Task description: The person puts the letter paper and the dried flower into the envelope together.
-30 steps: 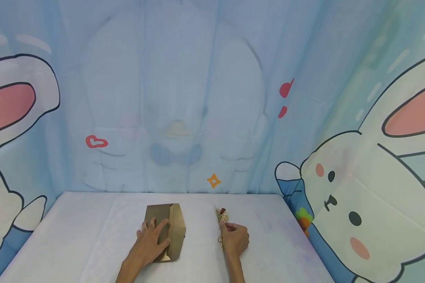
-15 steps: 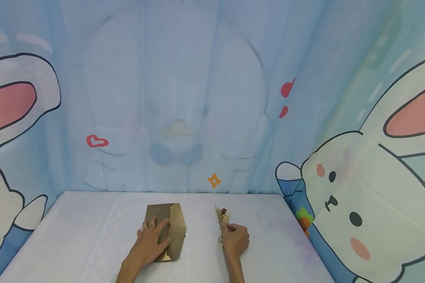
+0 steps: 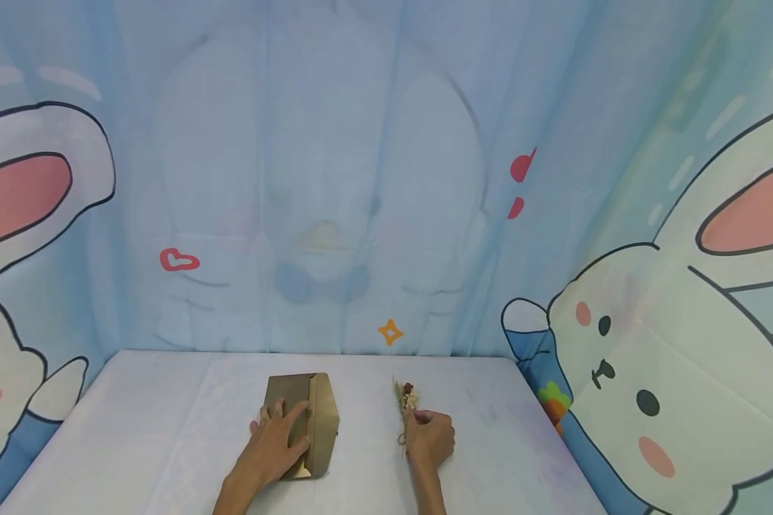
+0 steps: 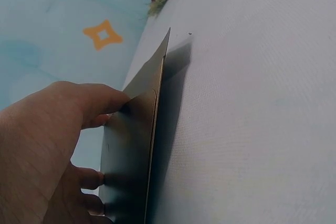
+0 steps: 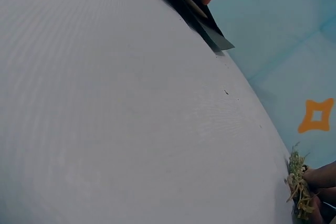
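the right hand (image 3: 430, 438) pinches the sprig (image 3: 410, 398) below its flowers, over the counter (image 3: 167, 429), right of the envelope (image 3: 325, 429) and apart from it. both long axes run roughly front to back, near parallel. the left hand (image 3: 270, 447), nearer the envelope, rests on it, fingers (image 3: 294, 413) spread.

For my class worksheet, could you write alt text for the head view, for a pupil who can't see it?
A person's left hand rests on a gold envelope while their right hand pinches a small bunch of dried flowers to its right, on a white tabletop. Behind hangs a pale blue curtain, with large cartoon rabbits at both sides.
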{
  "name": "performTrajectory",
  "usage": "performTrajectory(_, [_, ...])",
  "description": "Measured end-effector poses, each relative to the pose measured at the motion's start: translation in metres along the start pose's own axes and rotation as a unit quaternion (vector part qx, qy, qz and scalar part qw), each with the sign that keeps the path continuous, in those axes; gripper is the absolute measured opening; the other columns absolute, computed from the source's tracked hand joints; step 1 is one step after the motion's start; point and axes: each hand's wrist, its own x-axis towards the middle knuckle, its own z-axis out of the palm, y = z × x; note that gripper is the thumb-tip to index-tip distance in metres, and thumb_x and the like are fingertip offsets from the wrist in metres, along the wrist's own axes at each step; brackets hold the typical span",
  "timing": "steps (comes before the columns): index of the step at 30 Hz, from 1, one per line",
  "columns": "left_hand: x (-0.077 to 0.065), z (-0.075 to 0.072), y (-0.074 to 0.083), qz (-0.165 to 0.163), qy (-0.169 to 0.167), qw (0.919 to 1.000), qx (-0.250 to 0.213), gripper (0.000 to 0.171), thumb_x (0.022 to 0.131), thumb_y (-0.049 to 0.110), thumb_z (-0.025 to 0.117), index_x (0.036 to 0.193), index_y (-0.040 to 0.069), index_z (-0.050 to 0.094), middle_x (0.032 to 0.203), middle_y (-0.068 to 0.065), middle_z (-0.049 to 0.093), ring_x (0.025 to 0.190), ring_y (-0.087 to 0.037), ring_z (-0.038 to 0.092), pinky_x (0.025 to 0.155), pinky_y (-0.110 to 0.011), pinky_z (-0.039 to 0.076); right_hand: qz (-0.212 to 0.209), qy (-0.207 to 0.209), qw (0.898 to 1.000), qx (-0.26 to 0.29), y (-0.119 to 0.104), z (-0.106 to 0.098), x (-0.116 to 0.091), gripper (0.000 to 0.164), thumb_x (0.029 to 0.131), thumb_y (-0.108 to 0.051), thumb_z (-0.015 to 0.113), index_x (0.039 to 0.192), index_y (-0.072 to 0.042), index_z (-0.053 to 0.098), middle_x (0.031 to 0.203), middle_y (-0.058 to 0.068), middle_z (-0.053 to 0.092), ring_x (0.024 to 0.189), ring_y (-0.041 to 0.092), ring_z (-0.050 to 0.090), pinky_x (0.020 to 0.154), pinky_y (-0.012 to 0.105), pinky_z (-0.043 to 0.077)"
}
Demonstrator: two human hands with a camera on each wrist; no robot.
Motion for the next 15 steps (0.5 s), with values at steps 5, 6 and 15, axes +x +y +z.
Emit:
performTrajectory(5, [-0.0002, -0.0002, 0.0005, 0.001, 0.0, 1.0, -0.002, 0.063, 0.099, 0.027, 0.075, 0.159, 0.018, 0.054, 0.164, -0.044, 0.039, 0.148, -0.079, 0.027, 0.113, -0.091, 0.027, -0.001, 0.002, 1.0, 0.005, 0.0014, 0.0, 0.0008, 0.011, 0.085, -0.011, 0.089, 0.082, -0.002, 0.084, 0.071, 0.013, 0.078, 0.061, 0.026, 0.069, 0.063, 0.044, 0.05])
performTrajectory(6, [-0.0002, -0.0005, 0.0007, 0.001, -0.001, 1.0, -0.003, 0.063, 0.099, 0.026, 0.075, 0.159, 0.018, 0.054, 0.164, -0.044, 0.039, 0.149, -0.079, 0.027, 0.113, -0.091, 0.027, -0.001, 0.003, 1.0, 0.005, 0.0015, 0.0, 0.001, 0.012, 0.085, -0.011, 0.089, 0.082, -0.001, 0.084, 0.071, 0.013, 0.077, 0.06, 0.026, 0.069, 0.062, 0.043, 0.05])
performTrajectory(15, [-0.0007, -0.0006, 0.0015, 0.004, 0.001, 1.0, -0.002, 0.063, 0.099, 0.028, 0.075, 0.158, 0.019, 0.055, 0.163, -0.045, 0.039, 0.146, -0.081, 0.028, 0.112, -0.092, 0.027, -0.003, 0.004, 1.0, 0.012, -0.0005, -0.0033, 0.0014, 0.014, 0.085, -0.014, 0.088, 0.082, 0.0, 0.084, 0.07, 0.014, 0.077, 0.06, 0.026, 0.069, 0.061, 0.044, 0.05])
